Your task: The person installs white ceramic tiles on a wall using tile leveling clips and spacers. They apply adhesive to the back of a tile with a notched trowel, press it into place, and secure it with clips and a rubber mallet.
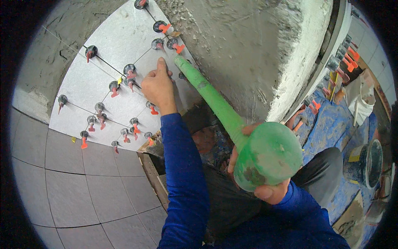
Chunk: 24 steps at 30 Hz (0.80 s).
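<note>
My right hand (275, 191) is wrapped round the head of a green mallet (269, 153), close in front of me. The mallet's handle (211, 95) points away, its far end over the right edge of the light grey tiles (78, 89), beside an orange tile-leveling clip (178, 46). Whether that end touches the tile I cannot tell. My left hand (158, 89) rests at the tiles with its index finger stretched toward the clips and the other fingers curled; nothing shows in it. Several black-capped clips with red or orange tabs stand along the tile joints.
Wet grey mortar (236, 54) lies right of the tiles, bounded by a white-edged curb (300, 54). Darker grey floor tiles (70, 195) are at lower left. A blue tarp (321, 124) at right bears a black bucket (365, 164), a white bag (360, 97) and loose clips.
</note>
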### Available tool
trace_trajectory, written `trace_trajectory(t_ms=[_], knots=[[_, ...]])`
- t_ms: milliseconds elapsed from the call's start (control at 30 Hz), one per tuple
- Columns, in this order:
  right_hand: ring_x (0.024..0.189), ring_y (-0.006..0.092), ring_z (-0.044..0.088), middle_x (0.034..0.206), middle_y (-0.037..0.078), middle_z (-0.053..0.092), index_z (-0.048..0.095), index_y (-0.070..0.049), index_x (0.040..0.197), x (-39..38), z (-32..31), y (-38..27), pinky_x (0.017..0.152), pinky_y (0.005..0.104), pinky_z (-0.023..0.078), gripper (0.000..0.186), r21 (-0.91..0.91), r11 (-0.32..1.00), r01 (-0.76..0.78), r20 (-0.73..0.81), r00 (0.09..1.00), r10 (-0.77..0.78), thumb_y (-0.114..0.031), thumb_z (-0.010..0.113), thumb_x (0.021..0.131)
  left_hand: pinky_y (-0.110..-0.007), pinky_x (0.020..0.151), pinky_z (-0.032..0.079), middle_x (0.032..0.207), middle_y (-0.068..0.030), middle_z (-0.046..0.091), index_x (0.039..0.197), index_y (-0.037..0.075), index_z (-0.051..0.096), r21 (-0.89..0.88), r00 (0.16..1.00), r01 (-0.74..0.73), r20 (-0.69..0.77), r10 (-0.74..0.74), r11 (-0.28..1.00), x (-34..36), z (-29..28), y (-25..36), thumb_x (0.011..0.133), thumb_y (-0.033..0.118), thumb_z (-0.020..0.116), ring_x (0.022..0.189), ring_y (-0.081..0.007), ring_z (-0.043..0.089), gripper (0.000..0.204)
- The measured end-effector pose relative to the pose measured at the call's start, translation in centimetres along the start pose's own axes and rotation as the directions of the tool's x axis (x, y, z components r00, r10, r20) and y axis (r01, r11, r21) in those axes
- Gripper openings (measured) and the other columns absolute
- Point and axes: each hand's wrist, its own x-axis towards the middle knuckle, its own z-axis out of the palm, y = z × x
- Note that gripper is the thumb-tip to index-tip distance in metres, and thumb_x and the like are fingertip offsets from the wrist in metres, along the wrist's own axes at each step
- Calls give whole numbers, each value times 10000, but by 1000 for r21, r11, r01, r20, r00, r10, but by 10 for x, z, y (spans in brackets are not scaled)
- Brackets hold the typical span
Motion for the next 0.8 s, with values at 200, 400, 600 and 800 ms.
trace_trajectory(t_ms=[200,400,600,800], knots=[[886,270,683,1123,197,650,387,49,1476,7,12,14,737,398,571,1066,166,971,-171,-70,980,185,-450,934,709,-383,604,509,545,-64,669,669,64,776,6,999,-26,-39,26,1000,0,2,0,882,559,696,550,-195,671,545],[895,280,681,1150,194,638,367,48,1482,2,4,3,733,397,567,1061,52,982,-183,-17,983,184,-424,930,716,-364,598,520,585,-74,693,696,30,770,5,999,-36,-37,36,999,-4,-1,5,905,550,675,527,-183,670,568],[941,270,668,1207,184,602,336,13,1487,1,3,-12,740,386,561,1069,32,999,27,69,997,-30,-423,918,704,-318,554,520,654,-79,725,814,-33,763,-86,996,-86,24,88,993,-4,-8,7,997,506,587,511,-155,663,596],[944,256,665,1172,171,609,335,29,1492,5,11,4,751,375,557,1063,25,972,-234,47,971,233,-408,915,716,-320,551,521,669,-90,730,820,-46,755,-189,996,-37,75,52,981,0,-5,4,1010,513,566,512,-163,667,621]])
